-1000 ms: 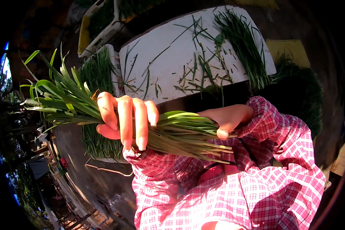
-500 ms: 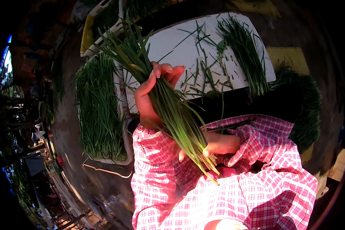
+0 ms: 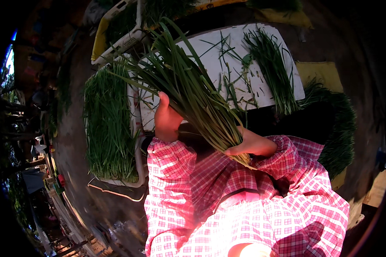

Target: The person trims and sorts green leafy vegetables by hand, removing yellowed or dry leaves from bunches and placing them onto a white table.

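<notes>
A bunch of long, flat green garlic chives (image 3: 197, 90) lies slantwise across the front of me, its pale stem ends at the lower right and its leaf tips fanned out at the upper left. My right hand (image 3: 257, 144) is closed round the bunch near the stem ends, thumb on top. Against the underside of the leaves, my left hand (image 3: 167, 120) is open with its thumb stretched up; its other fingers are hidden behind the bunch. Beyond the hands, a white board (image 3: 197, 43) carries loose chive scraps and a smaller pile of chives (image 3: 272, 70) at its right.
To the left stands a pale crate (image 3: 140, 165) packed with chives. Another white crate (image 3: 116, 50) with a yellow side is at the upper left. More chives (image 3: 343, 128) are heaped at the right, beside a yellow sheet (image 3: 321, 75).
The bunch has turned and shifted up, its leaves spread wider. My left fingers have loosened from around it and the thumb has lifted. My right hand has risen and holds the stem ends.
</notes>
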`<state>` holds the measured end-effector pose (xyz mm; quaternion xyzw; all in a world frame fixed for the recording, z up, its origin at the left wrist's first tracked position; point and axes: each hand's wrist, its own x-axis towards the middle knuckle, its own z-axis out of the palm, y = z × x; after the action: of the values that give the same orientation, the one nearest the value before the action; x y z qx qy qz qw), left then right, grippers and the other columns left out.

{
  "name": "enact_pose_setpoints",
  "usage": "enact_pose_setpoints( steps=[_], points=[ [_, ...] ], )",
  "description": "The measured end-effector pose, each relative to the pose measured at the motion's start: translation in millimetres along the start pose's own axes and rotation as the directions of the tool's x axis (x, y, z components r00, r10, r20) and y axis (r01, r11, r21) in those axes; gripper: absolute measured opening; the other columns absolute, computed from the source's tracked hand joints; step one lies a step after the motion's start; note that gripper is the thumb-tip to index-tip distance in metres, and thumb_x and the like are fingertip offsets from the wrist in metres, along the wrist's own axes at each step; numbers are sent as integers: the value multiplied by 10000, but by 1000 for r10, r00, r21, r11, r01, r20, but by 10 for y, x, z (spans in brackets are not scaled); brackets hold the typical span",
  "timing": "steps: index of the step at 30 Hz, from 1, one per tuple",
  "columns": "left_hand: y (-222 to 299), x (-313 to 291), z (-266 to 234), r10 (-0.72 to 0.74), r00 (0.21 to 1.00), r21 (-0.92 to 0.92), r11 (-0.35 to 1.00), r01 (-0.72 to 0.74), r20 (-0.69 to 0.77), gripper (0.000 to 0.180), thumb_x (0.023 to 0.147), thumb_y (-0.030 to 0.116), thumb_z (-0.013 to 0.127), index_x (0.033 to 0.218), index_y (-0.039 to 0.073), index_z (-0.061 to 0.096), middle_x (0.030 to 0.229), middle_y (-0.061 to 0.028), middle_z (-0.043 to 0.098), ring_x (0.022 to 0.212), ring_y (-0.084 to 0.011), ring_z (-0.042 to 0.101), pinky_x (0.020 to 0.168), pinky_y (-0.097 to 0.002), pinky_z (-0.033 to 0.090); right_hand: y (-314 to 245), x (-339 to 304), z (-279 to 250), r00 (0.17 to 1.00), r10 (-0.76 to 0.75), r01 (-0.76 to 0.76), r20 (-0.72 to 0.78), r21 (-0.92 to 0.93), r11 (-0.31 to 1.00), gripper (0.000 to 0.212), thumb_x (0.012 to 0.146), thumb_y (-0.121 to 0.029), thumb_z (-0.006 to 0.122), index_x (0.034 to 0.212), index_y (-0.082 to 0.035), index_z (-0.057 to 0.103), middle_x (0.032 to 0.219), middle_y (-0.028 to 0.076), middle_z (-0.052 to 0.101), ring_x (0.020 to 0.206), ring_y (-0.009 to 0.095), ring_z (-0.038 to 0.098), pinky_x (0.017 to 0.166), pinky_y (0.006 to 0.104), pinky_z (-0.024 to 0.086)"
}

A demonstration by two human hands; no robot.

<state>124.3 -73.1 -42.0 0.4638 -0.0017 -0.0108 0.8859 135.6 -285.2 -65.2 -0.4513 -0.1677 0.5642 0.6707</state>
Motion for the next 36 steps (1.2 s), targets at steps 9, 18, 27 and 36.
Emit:
enact_pose_setpoints(
  steps=[9, 18, 27, 36],
  points=[
    [-812, -549, -145, -91, 932, -128, 991, 48, -352, 957, 667, 605, 491, 1263, -50, 131, 1273, -228, 243, 1200, -306, 238, 982, -391, 204, -47, 71, -244, 968, -197, 177, -156, -134, 975, 388, 676, -48, 642, 1011, -7, 451, 816, 56, 558, 744, 104, 523, 642, 229, 428],
    [-932, -538, 347, -151, 988, 438, 887, 148, -26, 342, 635, 13, 676, 917, -30, 487, 784, -55, 560, 678, -105, 538, 538, -218, 455, 329, 250, -221, 901, -379, 283, -210, -378, 882, 594, 663, -189, 671, 1148, -20, 373, 1126, 128, 365, 1029, 231, 350, 864, 350, 265],
    [-764, -466, 434, -156, 988, 461, 878, 132, 15, 311, 610, -16, 683, 876, -27, 522, 771, -51, 565, 672, -115, 546, 587, -262, 467, 109, 171, -203, 880, -474, 378, 27, -644, 665, 428, 704, -202, 644, 1053, -24, 471, 1054, 99, 450, 986, 207, 408, 850, 346, 306],
    [-924, -632, 456, -227, 971, 35, 973, 230, -70, 244, 680, -22, 620, 894, -23, 504, 773, -84, 564, 658, -154, 564, 564, -247, 462, 25, -67, -278, 852, -512, 368, -111, -571, 734, 732, 638, -376, 668, 1212, -65, 336, 1187, 136, 373, 1124, 274, 306, 924, 399, 230]
  ],
)
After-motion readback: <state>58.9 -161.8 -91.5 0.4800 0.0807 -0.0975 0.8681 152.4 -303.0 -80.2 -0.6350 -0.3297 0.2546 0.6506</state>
